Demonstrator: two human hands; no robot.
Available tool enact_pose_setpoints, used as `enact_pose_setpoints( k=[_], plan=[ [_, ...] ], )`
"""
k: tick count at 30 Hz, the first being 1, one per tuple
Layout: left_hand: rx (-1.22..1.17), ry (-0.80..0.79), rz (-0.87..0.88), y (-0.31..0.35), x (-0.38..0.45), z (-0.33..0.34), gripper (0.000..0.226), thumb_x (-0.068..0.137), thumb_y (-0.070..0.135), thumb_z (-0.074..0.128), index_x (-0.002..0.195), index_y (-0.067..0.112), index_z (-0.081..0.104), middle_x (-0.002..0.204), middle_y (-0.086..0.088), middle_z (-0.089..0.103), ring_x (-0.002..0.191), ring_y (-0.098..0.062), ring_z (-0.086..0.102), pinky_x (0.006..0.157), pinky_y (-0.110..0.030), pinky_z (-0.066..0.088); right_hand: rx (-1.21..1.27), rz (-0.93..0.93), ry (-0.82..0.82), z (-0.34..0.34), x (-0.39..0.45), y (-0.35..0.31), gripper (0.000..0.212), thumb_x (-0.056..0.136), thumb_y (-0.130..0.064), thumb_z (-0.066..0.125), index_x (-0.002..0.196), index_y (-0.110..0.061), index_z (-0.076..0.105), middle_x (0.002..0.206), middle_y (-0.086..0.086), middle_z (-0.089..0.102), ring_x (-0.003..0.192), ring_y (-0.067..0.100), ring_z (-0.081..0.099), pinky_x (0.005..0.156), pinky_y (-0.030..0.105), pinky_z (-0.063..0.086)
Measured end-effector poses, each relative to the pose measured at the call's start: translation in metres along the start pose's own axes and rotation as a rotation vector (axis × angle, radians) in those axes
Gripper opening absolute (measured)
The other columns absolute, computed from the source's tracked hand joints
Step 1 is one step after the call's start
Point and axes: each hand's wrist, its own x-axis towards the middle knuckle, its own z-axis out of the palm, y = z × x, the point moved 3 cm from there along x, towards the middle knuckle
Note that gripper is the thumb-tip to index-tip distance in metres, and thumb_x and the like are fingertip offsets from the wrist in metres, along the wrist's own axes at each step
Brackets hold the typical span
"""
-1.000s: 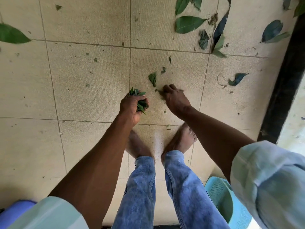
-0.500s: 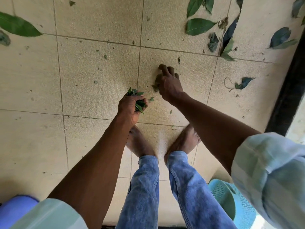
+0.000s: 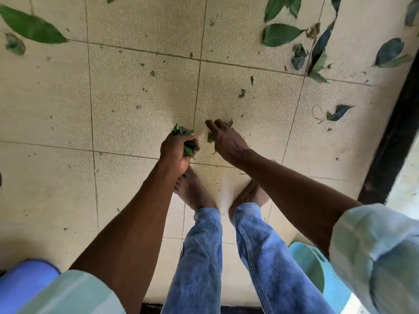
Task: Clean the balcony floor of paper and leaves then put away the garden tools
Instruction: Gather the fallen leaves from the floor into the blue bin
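Clutching a bunch of leaf scraps (image 3: 187,141) in the left hand (image 3: 174,150); holding small leaf bits (image 3: 210,137) under the right hand (image 3: 226,141), fingers (image 3: 215,126) loosely spread, just right of the bunch. Lying well ahead, up-right: whole leaves (image 3: 281,37) near the dark edge (image 3: 394,132); bare floor (image 3: 140,109) between.

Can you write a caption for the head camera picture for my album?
Left hand grips a bunch of leaves; right hand brings more scraps beside it.
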Motion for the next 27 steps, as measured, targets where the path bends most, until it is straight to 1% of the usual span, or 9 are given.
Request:
enact_pose_setpoints(
  k=[3,5,9,12,15,18,22,24,27],
  plan=[
    [0.022,0.001,0.008,-0.001,0.004,-0.006,0.016,0.086,-0.01,0.057,0.087,0.006,0.057,0.062,-0.008,0.063,0.058,-0.019,0.06,0.06,-0.027,0.049,-0.14,0.053,-0.082,0.017,0.004,0.004,0.047,0.09,0.007,0.049,0.135,-0.004,0.04,0.131,0.019,0.036,0.11,0.032,0.049,0.076,0.041,0.056],
    [0.032,0.004,0.013,-0.002,0.007,-0.011,0.016,0.085,-0.009,0.058,0.086,0.007,0.057,0.061,-0.008,0.063,0.057,-0.019,0.06,0.06,-0.027,0.05,-0.278,0.019,-0.122,0.025,0.002,0.007,0.045,0.092,0.003,0.049,0.136,-0.005,0.042,0.136,0.018,0.035,0.125,0.033,0.042,0.085,0.041,0.055],
    [0.002,0.025,0.02,-0.004,0.003,-0.019,0.018,0.085,-0.011,0.058,0.087,0.007,0.056,0.071,-0.01,0.06,0.062,-0.019,0.059,0.053,-0.024,0.052,-0.26,0.069,-0.125,0.024,-0.008,0.012,0.033,0.096,-0.005,0.043,0.127,-0.002,0.056,0.138,0.015,0.041,0.129,0.03,0.038,0.097,0.041,0.049],
    [0.006,0.021,0.013,-0.01,0.0,-0.023,0.018,0.085,-0.01,0.058,0.094,0.005,0.056,0.075,-0.011,0.059,0.061,-0.018,0.06,0.052,-0.024,0.052,-0.15,0.119,-0.009,0.014,-0.021,0.014,0.032,0.094,-0.002,0.046,0.124,-0.001,0.057,0.128,0.016,0.049,0.121,0.032,0.045,0.089,0.043,0.051],
    [0.003,0.026,0.012,-0.015,-0.001,-0.022,0.02,0.084,-0.011,0.057,0.094,0.005,0.055,0.073,-0.011,0.058,0.058,-0.018,0.059,0.053,-0.026,0.051,-0.049,0.207,0.24,0.003,-0.035,0.027,0.027,0.088,0.002,0.056,0.112,-0.003,0.067,0.107,0.014,0.057,0.099,0.031,0.053,0.077,0.042,0.052],
    [-0.004,0.013,0.006,-0.02,-0.002,-0.019,0.02,0.084,-0.012,0.056,0.088,0.008,0.056,0.073,-0.011,0.059,0.063,-0.02,0.059,0.055,-0.028,0.05,-0.004,0.385,0.372,-0.004,-0.039,0.039,0.027,0.086,-0.005,0.061,0.108,-0.015,0.072,0.114,0.01,0.051,0.104,0.028,0.046,0.086,0.039,0.043],
    [0.011,0.009,0.0,-0.025,0.001,-0.017,0.019,0.084,-0.011,0.057,0.086,0.008,0.056,0.069,-0.01,0.061,0.061,-0.019,0.06,0.057,-0.028,0.049,-0.014,0.415,0.244,0.017,-0.033,0.032,0.025,0.084,-0.01,0.062,0.103,-0.02,0.073,0.146,0.006,0.03,0.127,0.029,0.029,0.091,0.044,0.04],
    [0.059,0.0,0.001,-0.026,0.003,-0.017,0.019,0.085,-0.009,0.056,0.083,0.01,0.056,0.061,-0.007,0.062,0.053,-0.018,0.059,0.057,-0.027,0.045,-0.063,0.302,0.205,0.029,-0.033,0.025,0.022,0.088,-0.01,0.057,0.102,-0.017,0.072,0.15,0.005,0.025,0.131,0.029,0.026,0.092,0.045,0.041],
    [0.139,-0.029,0.014,-0.028,0.004,-0.018,0.02,0.084,-0.007,0.055,0.08,0.013,0.055,0.055,-0.005,0.061,0.047,-0.017,0.057,0.053,-0.026,0.039,-0.121,0.16,0.104,0.042,-0.035,0.027,0.036,0.092,-0.009,0.046,0.125,-0.005,0.06,0.142,0.008,0.036,0.128,0.03,0.035,0.097,0.043,0.048]
  ],
)
